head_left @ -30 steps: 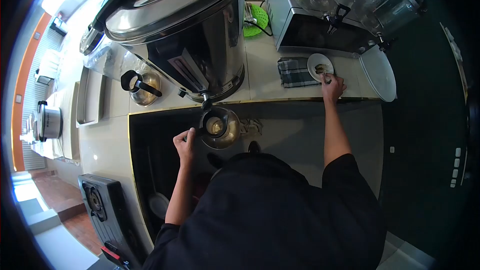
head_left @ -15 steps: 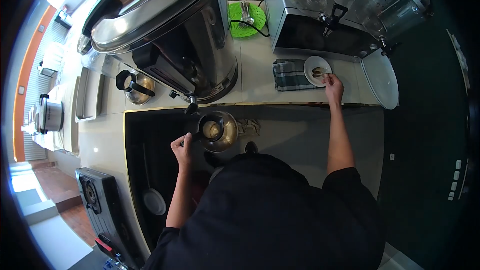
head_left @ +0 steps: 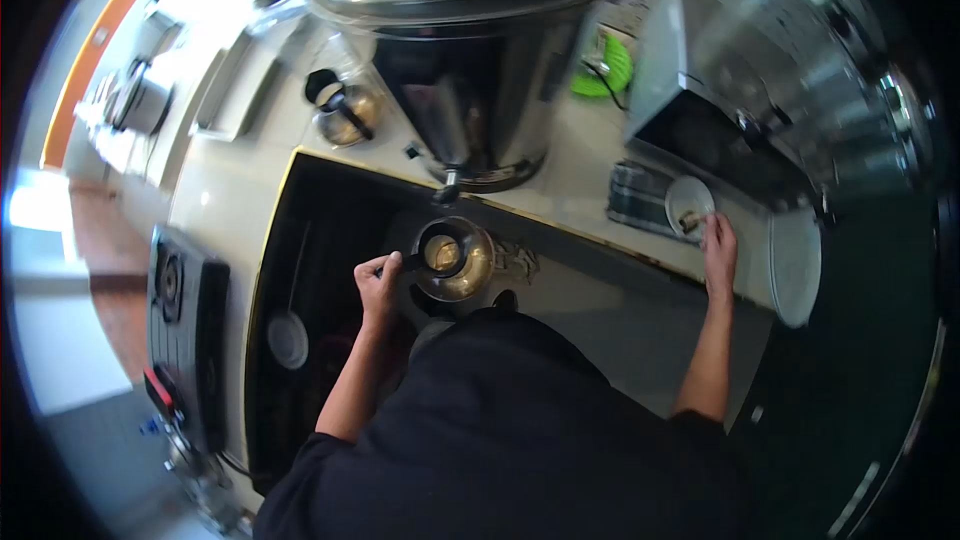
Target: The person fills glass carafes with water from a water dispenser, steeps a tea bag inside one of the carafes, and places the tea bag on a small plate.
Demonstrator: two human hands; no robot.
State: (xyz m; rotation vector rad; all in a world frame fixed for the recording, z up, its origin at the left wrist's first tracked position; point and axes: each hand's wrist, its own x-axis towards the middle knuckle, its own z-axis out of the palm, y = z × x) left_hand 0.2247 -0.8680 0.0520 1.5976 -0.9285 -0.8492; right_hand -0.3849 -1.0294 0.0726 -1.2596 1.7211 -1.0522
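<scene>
My left hand (head_left: 377, 283) is closed around the black handle of a round glass coffee pot (head_left: 476, 275). The pot is held above the floor, in front of the counter edge, with its open top facing up. My right hand (head_left: 718, 248) has its fingers pinched at the rim of a small white plate (head_left: 687, 193). A small brownish item (head_left: 689, 221) lies on the plate by the fingertips; its kind is unclear, and I cannot make out what the fingers grip. Partly under the plate is a folded dark checked cloth (head_left: 638, 196).
A large steel urn (head_left: 480, 90) with a tap stands on the counter. Left of it sits another coffee pot (head_left: 346, 117). To the right are a green basket (head_left: 606, 68), a silver box-shaped appliance (head_left: 690, 80) and a white oval dish (head_left: 796, 270). A gas stove (head_left: 187, 325) is at left.
The camera view has turned, so the counter now slants down to the right. My left hand still grips the coffee pot, and my right hand remains at the small plate.
</scene>
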